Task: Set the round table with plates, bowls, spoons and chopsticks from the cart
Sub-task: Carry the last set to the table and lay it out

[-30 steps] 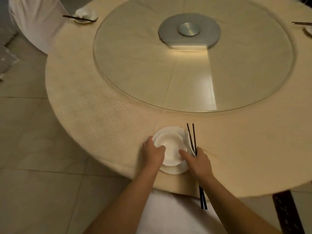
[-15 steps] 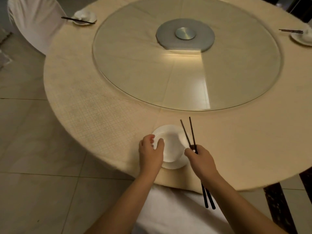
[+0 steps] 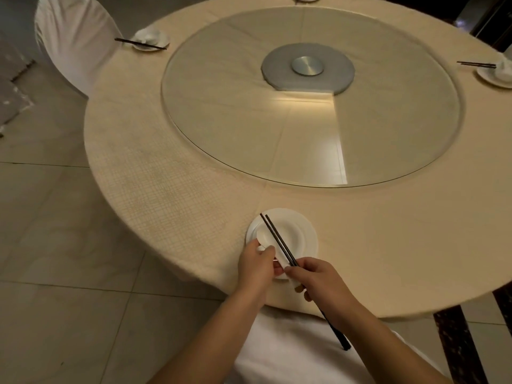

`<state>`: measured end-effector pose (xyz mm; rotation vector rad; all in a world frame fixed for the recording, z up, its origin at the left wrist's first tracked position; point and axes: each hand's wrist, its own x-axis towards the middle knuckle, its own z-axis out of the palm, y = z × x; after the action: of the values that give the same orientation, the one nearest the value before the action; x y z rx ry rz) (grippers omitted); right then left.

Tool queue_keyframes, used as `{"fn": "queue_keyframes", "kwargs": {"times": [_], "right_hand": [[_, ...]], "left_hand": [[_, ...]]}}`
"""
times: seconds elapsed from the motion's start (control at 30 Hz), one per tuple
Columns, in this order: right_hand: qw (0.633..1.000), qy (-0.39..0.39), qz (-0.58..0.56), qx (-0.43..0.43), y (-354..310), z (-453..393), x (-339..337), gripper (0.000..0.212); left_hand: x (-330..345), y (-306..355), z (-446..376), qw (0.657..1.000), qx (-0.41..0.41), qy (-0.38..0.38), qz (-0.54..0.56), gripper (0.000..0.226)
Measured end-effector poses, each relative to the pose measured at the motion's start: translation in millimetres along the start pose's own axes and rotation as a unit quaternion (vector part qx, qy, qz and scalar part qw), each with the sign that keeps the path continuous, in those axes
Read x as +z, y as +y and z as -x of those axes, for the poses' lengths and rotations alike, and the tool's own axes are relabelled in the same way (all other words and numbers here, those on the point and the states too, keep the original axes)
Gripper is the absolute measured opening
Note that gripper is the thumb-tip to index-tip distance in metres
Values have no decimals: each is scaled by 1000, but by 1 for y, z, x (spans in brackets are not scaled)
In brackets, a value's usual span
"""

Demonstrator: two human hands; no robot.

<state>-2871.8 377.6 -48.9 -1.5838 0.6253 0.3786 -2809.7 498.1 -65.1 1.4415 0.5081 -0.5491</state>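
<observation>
A white plate (image 3: 306,234) with a white bowl (image 3: 288,231) on it sits at the near edge of the round table (image 3: 194,195). My right hand (image 3: 318,278) is closed on a pair of black chopsticks (image 3: 277,239), whose tips reach over the bowl toward the upper left while the other ends hang off the table's edge. My left hand (image 3: 257,264) touches the near left rim of the bowl and plate, fingers curled. A spoon, if any, is hidden by my hands.
A glass turntable (image 3: 310,106) fills the table's middle. Other place settings with plate, bowl and chopsticks lie at the far left (image 3: 149,41) and far right (image 3: 496,74). A white-covered chair (image 3: 74,42) stands at the left, another under my arms.
The chopsticks swung from beside the plate's right edge to lie slanted across the bowl. My hands came closer together at the plate's near rim. The camera moved back and left.
</observation>
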Motion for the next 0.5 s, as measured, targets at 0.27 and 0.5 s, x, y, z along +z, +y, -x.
{"fn": "queue_keyframes", "kwargs": {"times": [0.27, 0.5], "right_hand": [[996, 81, 23, -34, 5, -15, -23, 13], [992, 102, 73, -4, -1, -42, -47, 14]], "left_hand": [[8, -7, 1, 994, -92, -6, 61, 54], [12, -22, 9, 994, -106, -17, -9, 60]]}}
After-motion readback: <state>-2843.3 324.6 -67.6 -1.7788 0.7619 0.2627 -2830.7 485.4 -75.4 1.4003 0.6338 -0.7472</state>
